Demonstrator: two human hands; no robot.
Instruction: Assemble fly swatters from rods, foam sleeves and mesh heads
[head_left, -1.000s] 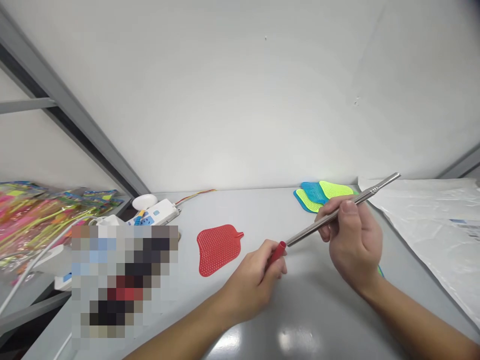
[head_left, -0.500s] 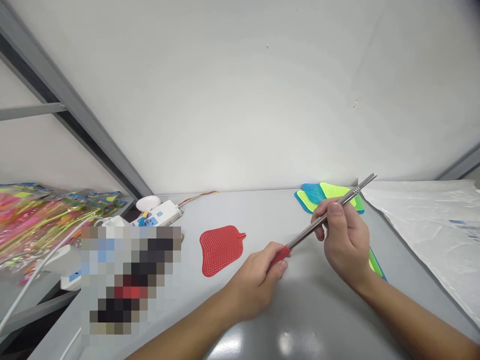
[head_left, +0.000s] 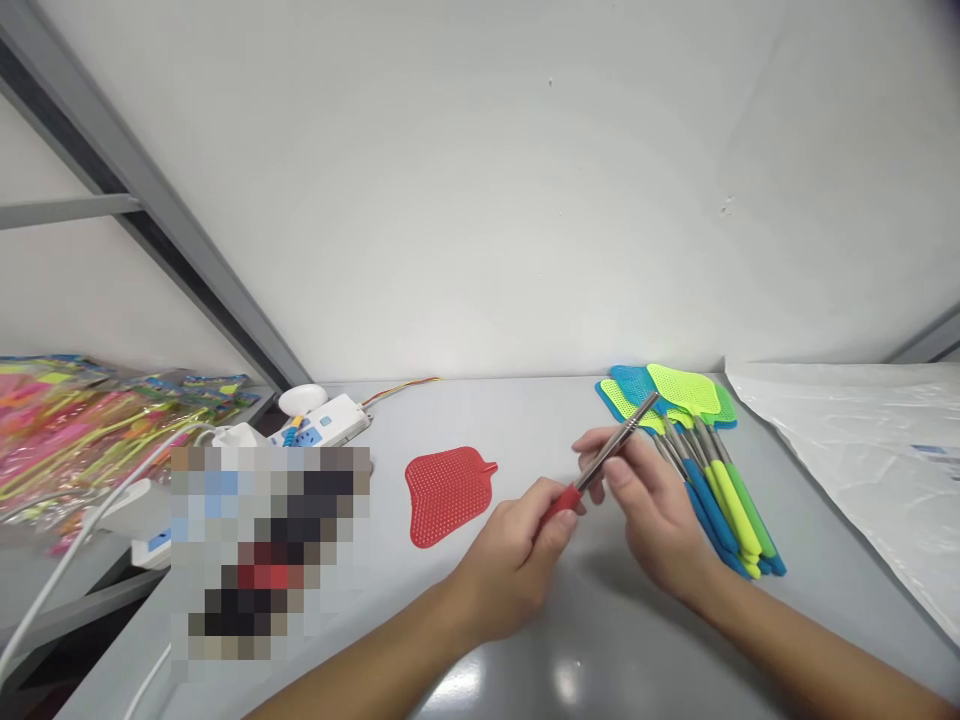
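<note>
My left hand [head_left: 517, 555] is closed around a red handle sleeve [head_left: 564, 500]. A metal rod [head_left: 611, 448] runs into the sleeve's open end, its far part sticking out up and to the right. Around the rod, just above the sleeve, my right hand [head_left: 652, 500] has thumb and fingers closed. A red perforated fly swatter head [head_left: 451, 495] with a short stub lies flat on the table, left of my hands. Behind and right of my right hand is a pile of fly swatters [head_left: 712, 470] with blue, yellow-green and green heads and handles.
A white power strip [head_left: 330, 422] with plugs and cables sits at the back left, near a blurred-out patch. Packets of colourful items [head_left: 97, 440] lie at far left beside a grey metal frame [head_left: 150, 215]. White plastic sheeting [head_left: 862, 440] covers the right side.
The rod's end has gone into the red sleeve, and less of the rod sticks out. My right hand has moved down and left toward my left hand, uncovering the swatter pile.
</note>
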